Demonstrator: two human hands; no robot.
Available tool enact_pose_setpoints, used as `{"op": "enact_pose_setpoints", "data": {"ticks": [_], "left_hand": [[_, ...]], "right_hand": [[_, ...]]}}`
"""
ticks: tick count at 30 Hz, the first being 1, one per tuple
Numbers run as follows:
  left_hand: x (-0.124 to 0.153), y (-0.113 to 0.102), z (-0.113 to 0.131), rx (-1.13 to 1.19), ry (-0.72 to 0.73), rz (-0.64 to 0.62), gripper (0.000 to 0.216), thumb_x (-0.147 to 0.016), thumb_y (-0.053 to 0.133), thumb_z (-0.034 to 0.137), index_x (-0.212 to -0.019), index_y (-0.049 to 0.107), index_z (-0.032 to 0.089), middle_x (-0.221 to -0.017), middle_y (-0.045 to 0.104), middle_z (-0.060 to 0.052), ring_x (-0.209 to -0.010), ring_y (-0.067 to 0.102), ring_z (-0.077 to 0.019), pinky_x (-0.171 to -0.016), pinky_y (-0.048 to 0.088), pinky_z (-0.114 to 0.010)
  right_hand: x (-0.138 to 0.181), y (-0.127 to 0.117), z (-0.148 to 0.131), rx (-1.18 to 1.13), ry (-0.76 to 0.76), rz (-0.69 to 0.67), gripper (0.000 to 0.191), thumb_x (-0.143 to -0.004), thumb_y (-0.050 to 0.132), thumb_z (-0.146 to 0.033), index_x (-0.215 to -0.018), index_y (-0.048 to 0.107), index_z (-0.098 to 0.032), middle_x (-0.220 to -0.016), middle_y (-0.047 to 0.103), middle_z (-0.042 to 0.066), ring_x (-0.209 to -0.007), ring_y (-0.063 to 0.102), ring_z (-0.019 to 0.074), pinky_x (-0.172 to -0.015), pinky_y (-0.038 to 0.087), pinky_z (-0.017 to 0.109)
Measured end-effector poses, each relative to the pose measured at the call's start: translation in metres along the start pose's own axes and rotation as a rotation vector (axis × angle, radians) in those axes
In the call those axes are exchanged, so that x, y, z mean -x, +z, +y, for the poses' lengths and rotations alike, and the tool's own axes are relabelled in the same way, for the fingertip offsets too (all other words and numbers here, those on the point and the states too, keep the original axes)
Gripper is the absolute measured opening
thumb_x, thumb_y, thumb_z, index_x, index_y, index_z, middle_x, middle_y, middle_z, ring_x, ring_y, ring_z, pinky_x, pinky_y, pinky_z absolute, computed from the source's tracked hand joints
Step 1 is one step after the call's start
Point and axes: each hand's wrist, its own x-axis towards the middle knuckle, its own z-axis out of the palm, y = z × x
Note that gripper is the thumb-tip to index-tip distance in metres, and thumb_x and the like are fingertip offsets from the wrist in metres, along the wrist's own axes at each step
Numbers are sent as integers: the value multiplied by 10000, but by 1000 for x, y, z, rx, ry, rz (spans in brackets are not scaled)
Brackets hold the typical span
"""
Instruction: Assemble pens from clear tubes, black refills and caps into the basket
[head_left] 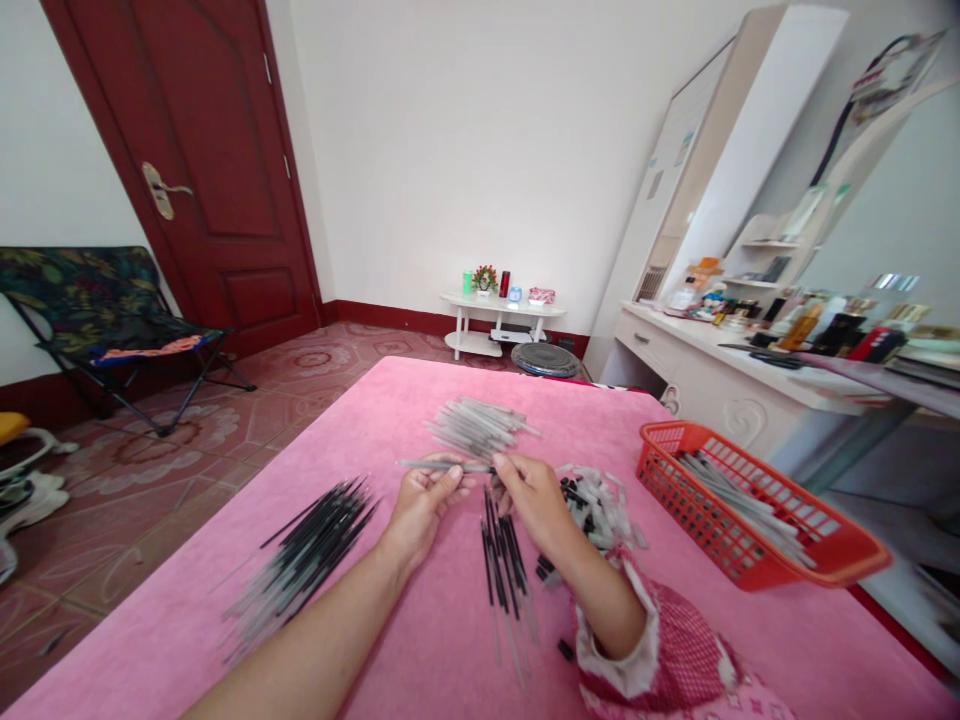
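Note:
My left hand is closed around a slim, greyish see-through pen barrel, which lies level above the pink cloth. At the barrel's right end, my right hand pinches it with thumb and fingers, and a small dark part shows there. Just beyond the hands rests a heap of clear pen barrels. Black pen refills lie below the right hand, and a larger bundle of refills is to the left. Beside my right wrist sits a pile of small clear and black pen parts.
An orange-red plastic basket holding several grey pens stands at the table's right side. The pink cloth covers the table. Further right is a dresser with bottles. A folding chair and a low white table stand beyond.

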Motion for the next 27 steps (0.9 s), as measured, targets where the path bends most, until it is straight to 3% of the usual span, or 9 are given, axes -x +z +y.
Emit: {"op": "enact_pose_setpoints", "data": {"ticks": [4,9,14,18,23,27], "left_hand": [[0,0,0,6,6,-4,246,-631,749,198,-832,624,130,-743,698,-39,-640,653,-122,-634,518,-207],[1,0,0,-6,-6,-31,240,-642,741,201,-836,620,129,-755,702,-48,-646,654,-127,-626,518,-212],[-1,-1,0,19,-12,8,247,-621,755,200,-818,630,119,-721,695,-40,-641,652,-121,-642,522,-212],[-1,-1,0,27,-22,3,279,-604,766,201,-834,629,121,-726,694,-43,-637,652,-126,-627,523,-215],[0,-1,0,23,-18,-13,241,-637,744,195,-835,626,124,-742,699,-45,-644,651,-121,-635,521,-209],[1,0,0,17,-31,-21,224,-639,742,182,-818,621,122,-743,700,-49,-630,648,-119,-631,521,-212]], "right_hand": [[-1,-3,-3,27,-73,-3,181,-790,534,-344,-792,559,-165,-616,588,-13,-521,555,109,-487,415,201],[0,-7,-3,186,-70,-37,378,-872,384,-391,-614,538,-162,-535,548,4,-489,516,110,-478,374,207],[-2,-9,-3,232,-123,4,171,-796,525,-327,-751,575,-170,-610,580,-8,-543,531,114,-508,374,204],[-2,-9,-2,239,-89,-46,348,-871,390,-366,-645,556,-160,-554,555,0,-491,501,107,-500,366,211],[-1,-8,-4,259,-142,9,179,-805,515,-336,-758,577,-175,-624,572,-12,-552,507,111,-520,360,204],[-2,-9,-5,289,-139,-5,350,-864,408,-367,-605,532,-168,-539,509,-10,-535,478,114,-511,339,207]]}}
